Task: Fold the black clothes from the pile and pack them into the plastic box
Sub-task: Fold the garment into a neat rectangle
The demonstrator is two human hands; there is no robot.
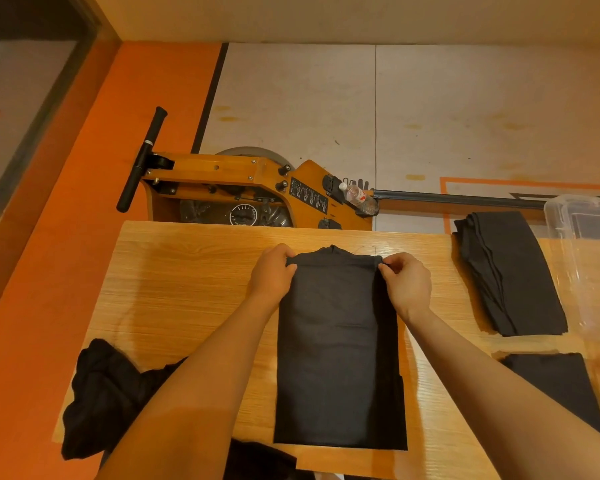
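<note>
While the worktop [187, 271] carries everything, a black shirt [336, 341], narrowed to a long strip, is laid at its middle with the long axis running away from the person. Its far corners are pinched, one by the left hand [272, 271] and one by the right hand [407, 280], so the near hem lies toward the body. A clear plastic box [568, 244], apparently holding something dark, is set far right beside a folded stack [510, 271], and the unfolded pile [101, 396] is left near the left elbow.
</note>
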